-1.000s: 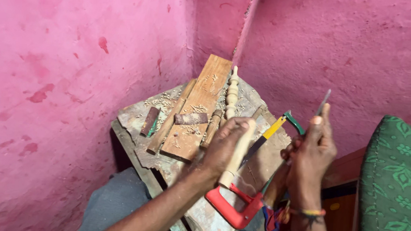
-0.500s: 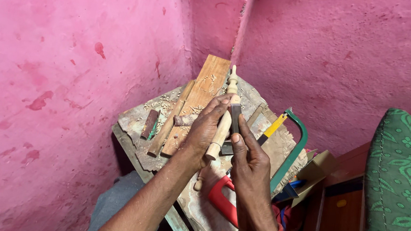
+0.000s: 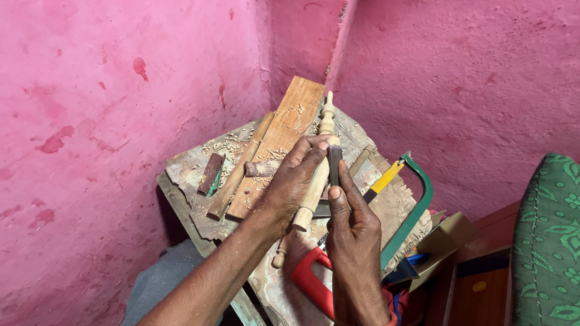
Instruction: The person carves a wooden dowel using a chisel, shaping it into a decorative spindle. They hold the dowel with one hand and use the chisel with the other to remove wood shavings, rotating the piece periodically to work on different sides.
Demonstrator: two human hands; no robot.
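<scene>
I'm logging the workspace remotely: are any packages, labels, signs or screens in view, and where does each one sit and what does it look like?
Cardboard box: the only package, at the right edge of the workbench, beside the green-framed hacksaw; plain brown, flaps open, something blue inside.
Labels, signs, screens: none visible.

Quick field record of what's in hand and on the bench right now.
left hand: grips turned wooden spindle, held upright above bench
right hand: presses small dark piece against spindle's side
bench: worn, strewn with shavings
on bench: plank, hacksaw with green frame and red handle, second spindle
setting: pink walls, green cushion at right
</scene>
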